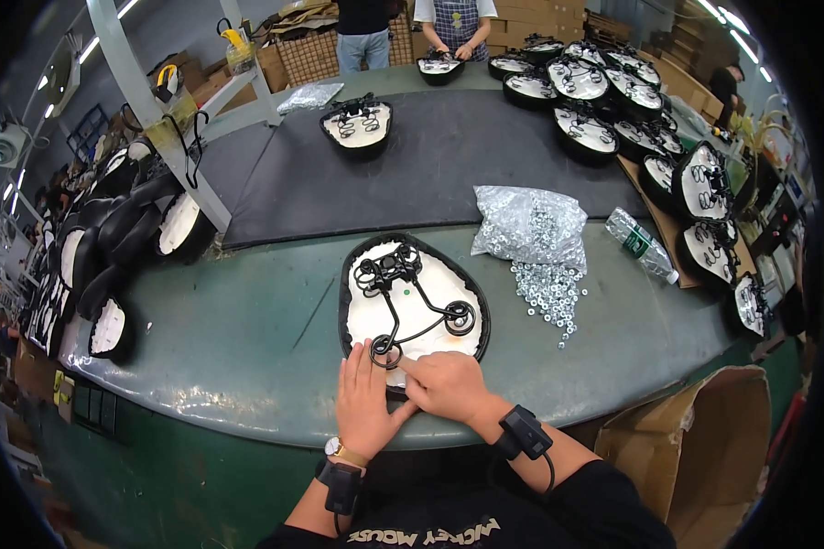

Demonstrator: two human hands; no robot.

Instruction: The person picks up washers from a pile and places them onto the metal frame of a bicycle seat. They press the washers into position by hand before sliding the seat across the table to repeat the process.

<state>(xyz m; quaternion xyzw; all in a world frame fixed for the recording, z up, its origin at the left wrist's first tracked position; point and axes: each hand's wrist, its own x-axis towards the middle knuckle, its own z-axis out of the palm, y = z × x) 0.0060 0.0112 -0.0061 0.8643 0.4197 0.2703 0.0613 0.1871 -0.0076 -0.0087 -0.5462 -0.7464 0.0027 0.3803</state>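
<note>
An upside-down bicycle saddle (414, 320) lies on the green table before me, its black rim around a white underside. A black wire spring frame (395, 316) with coils rests on that underside. My left hand (364, 400) lies at the near left edge of the saddle, fingers stretched out with their tips beside the near coil (385, 351). My right hand (450, 382) is closed over the near edge, its index fingertip at the same coil. Whatever is between its fingers is hidden.
Loose nuts (547, 297) spill from a clear plastic bag (533, 224) at the right, with a plastic bottle (641, 244) beyond. Finished-looking saddles (577, 80) are piled far right; more saddles (110, 328) stand left. Another person (455, 23) handles a saddle across the table. A cardboard box (705, 448) stands near right.
</note>
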